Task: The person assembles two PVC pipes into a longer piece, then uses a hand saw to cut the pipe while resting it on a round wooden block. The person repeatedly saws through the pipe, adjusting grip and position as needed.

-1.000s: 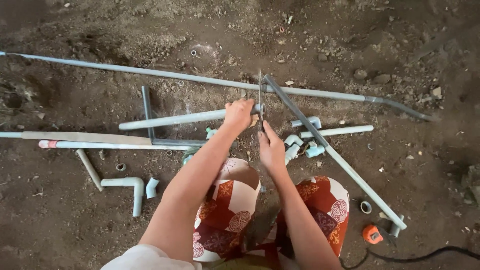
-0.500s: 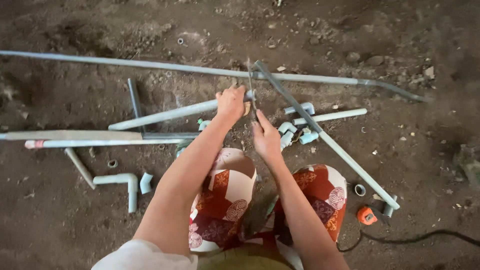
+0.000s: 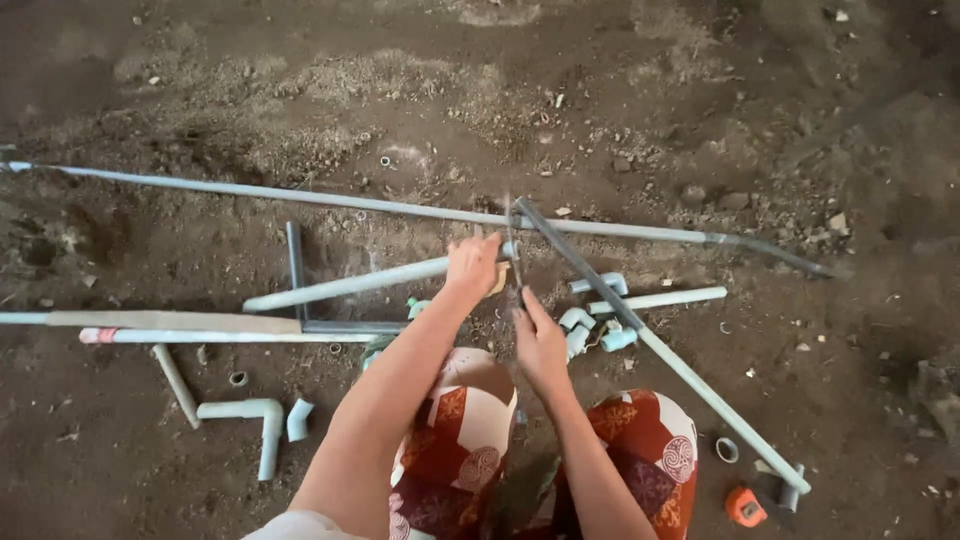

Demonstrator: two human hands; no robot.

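No packages, labels, signs, screens.

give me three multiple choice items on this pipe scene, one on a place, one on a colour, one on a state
1. Where does the small tape measure lie?
A. lower right of the ground, near the long diagonal pipe's end
B. upper left, above the longest pipe
C. in the left hand

2. What colour is the tape measure?
A. blue
B. orange
C. white

3. How does the left hand stand?
A. flat on the dirt, touching nothing
B. closed around the end of a short grey pipe
C. resting on the knee

Answers:
1. A, it lies on the dirt by the lower end of the diagonal pipe.
2. B, its case is orange.
3. B, the fingers wrap the pipe end, while the right hand is just below it.
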